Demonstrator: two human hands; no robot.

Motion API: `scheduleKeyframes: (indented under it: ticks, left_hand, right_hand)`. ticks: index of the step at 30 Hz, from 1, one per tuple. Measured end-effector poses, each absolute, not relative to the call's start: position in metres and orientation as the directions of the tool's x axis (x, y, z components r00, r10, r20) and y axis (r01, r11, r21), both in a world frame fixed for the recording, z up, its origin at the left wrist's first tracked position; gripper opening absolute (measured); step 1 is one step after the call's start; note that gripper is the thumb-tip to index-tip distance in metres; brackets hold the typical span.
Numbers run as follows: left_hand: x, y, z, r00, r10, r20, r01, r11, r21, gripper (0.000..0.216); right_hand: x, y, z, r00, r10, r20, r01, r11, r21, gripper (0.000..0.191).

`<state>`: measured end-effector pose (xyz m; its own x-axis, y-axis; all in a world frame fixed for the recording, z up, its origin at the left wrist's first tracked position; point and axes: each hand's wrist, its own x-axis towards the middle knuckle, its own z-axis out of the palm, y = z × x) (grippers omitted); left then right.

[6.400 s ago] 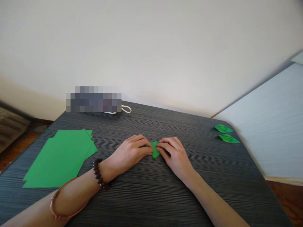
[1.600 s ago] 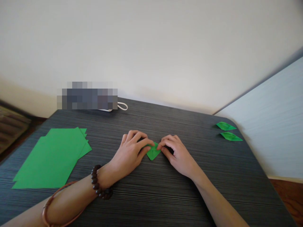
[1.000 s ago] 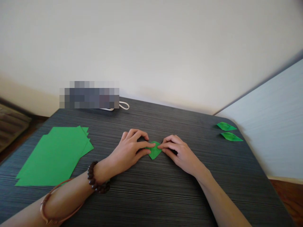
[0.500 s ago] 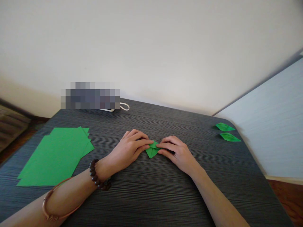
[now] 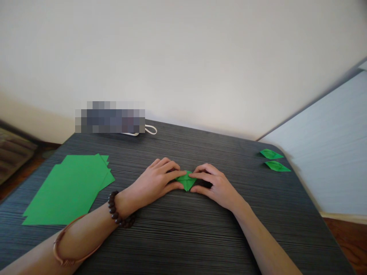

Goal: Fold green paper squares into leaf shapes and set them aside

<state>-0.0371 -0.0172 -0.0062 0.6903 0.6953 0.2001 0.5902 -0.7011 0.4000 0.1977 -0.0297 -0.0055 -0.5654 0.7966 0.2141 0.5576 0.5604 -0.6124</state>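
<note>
A small folded piece of green paper (image 5: 187,184) lies on the dark table between my hands, its lower end pointing toward me. From the left, my left hand (image 5: 160,177) grips its edge, with index finger and thumb at the paper's left side. On the other side, my right hand (image 5: 212,182) has its index fingertip on the upper right of the paper and its thumb at the lower right edge. Crease lines run across the paper's face. The fingertips cover parts of its sides.
A stack of green paper sheets (image 5: 69,187) lies at the left of the table (image 5: 172,236). Two folded green paper pieces (image 5: 271,154) rest near the far right corner. At the back left stands a blurred-out object (image 5: 111,118) with a white loop (image 5: 151,130).
The folded paper has turned slightly, so its point faces me more squarely. My fingers have shifted on it, the right thumb moving lower and the left thumb down the left edge.
</note>
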Motion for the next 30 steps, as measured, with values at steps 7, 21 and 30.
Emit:
scheduleKeyframes:
  ticks: [7, 21, 30]
  left_hand:
    - [-0.035, -0.018, -0.002, 0.657, 0.714, 0.242, 0.582, -0.684, 0.44, 0.031]
    - [-0.028, -0.02, -0.001, 0.554, 0.791, 0.261, 0.514, -0.571, 0.64, 0.019]
    - [-0.024, -0.023, 0.002, 0.567, 0.806, 0.171, 0.628, -0.557, 0.543, 0.026]
  right_hand:
    - [0.192, -0.033, -0.009, -0.494, 0.813, 0.309, 0.566, 0.57, -0.595, 0.02]
    - [0.184, -0.038, -0.005, -0.36, 0.883, 0.302, 0.533, 0.46, -0.71, 0.011]
    - [0.177, -0.039, -0.003, -0.331, 0.921, 0.206, 0.632, 0.378, -0.677, 0.012]
